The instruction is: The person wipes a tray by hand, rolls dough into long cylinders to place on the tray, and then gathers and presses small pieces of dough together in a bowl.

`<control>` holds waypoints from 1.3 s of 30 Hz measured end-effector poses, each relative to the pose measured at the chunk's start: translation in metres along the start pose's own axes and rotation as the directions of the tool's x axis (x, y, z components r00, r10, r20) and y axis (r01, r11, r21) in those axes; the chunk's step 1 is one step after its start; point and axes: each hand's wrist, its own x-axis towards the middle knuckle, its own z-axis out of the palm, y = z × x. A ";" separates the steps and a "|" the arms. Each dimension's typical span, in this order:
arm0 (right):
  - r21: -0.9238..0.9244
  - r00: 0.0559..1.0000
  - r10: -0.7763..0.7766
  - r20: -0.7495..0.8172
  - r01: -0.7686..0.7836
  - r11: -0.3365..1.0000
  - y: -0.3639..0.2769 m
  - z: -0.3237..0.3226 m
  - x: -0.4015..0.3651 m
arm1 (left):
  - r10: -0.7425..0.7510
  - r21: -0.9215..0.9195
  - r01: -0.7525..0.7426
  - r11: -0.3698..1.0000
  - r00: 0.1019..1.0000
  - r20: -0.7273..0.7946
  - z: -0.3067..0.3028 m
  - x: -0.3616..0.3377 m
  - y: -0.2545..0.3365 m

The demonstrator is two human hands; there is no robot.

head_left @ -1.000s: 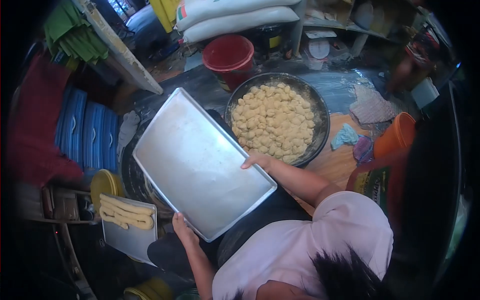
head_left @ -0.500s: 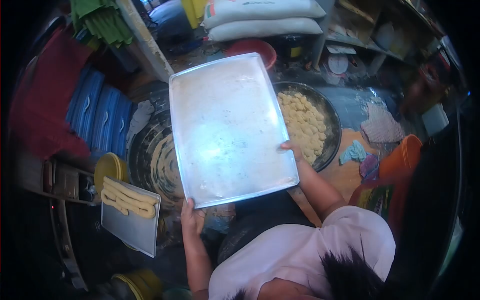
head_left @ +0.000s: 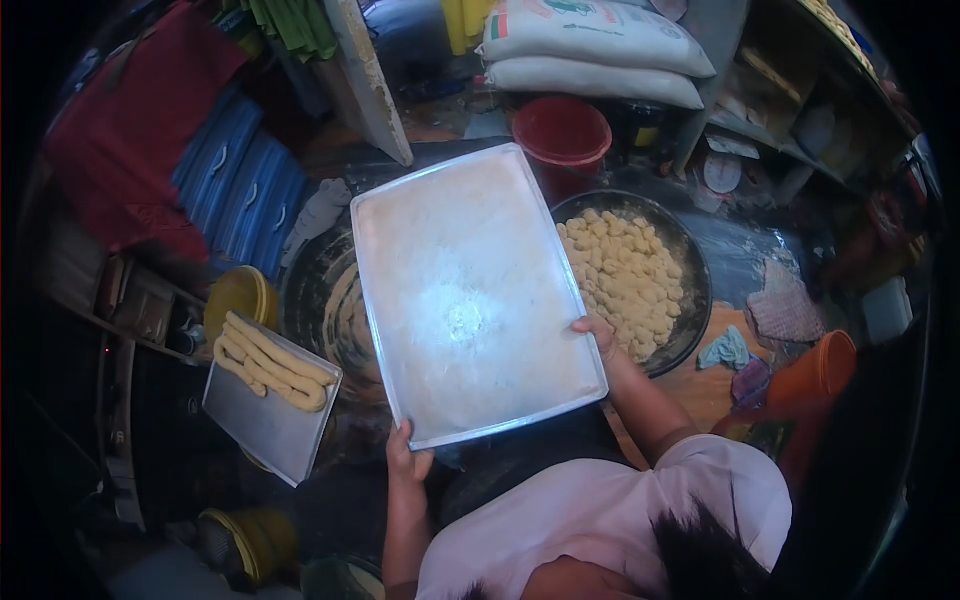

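A large metal tray [head_left: 470,300] with a pale, bare surface is held up in front of me, slightly tilted. My left hand [head_left: 408,455] grips its lower left corner, and my right hand [head_left: 600,335] grips its right edge. Behind the tray on the right is a black round basin [head_left: 697,262] of dough pieces [head_left: 635,280]. Another dark basin [head_left: 305,300], smeared with pale residue, is partly hidden behind the tray's left side. To the left, thick dough strips [head_left: 270,365] lie on a smaller metal tray [head_left: 275,435].
A red tub [head_left: 562,130] and stacked white sacks [head_left: 600,45] are at the back. Blue drawers [head_left: 240,190] and a yellow bucket [head_left: 240,305] stand left. An orange bucket [head_left: 825,365], a teal cloth [head_left: 724,348] and a pink cloth [head_left: 785,303] are at right.
The view has shifted, so the surroundings appear farther right. The tray, still in both hands, now sits slightly lower and further right in view.
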 end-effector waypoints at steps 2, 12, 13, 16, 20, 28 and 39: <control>-0.008 0.997 0.079 -0.009 -0.079 0.997 0.010 -0.010 0.008 | 0.024 0.002 -0.024 1.000 0.998 -0.060 -0.010 -0.005 -0.001; 0.046 0.966 0.211 -0.150 -0.206 0.977 0.033 -0.030 0.042 | -0.046 0.061 0.061 0.996 0.973 -0.227 -0.052 -0.001 -0.007; 0.024 0.964 0.195 -0.183 -0.194 0.981 0.031 -0.030 0.041 | -0.049 0.058 0.063 0.996 0.973 -0.224 -0.048 -0.001 -0.010; 0.012 0.970 0.181 -0.160 -0.181 0.983 0.032 -0.026 0.043 | -0.040 0.057 0.055 0.997 0.972 -0.231 -0.047 -0.001 -0.010; 0.008 0.976 0.140 -0.165 -0.140 0.990 0.037 -0.040 0.047 | -0.047 0.066 0.064 0.996 0.970 -0.240 -0.046 0.001 -0.010; 0.014 0.974 0.176 -0.144 -0.175 0.984 0.031 -0.035 0.043 | -0.045 0.101 0.071 0.992 0.971 -0.236 -0.041 -0.004 -0.009; 0.107 0.979 0.205 -0.010 -0.203 0.973 0.030 -0.037 0.046 | -0.040 0.117 0.066 0.991 0.975 -0.219 -0.041 -0.002 -0.010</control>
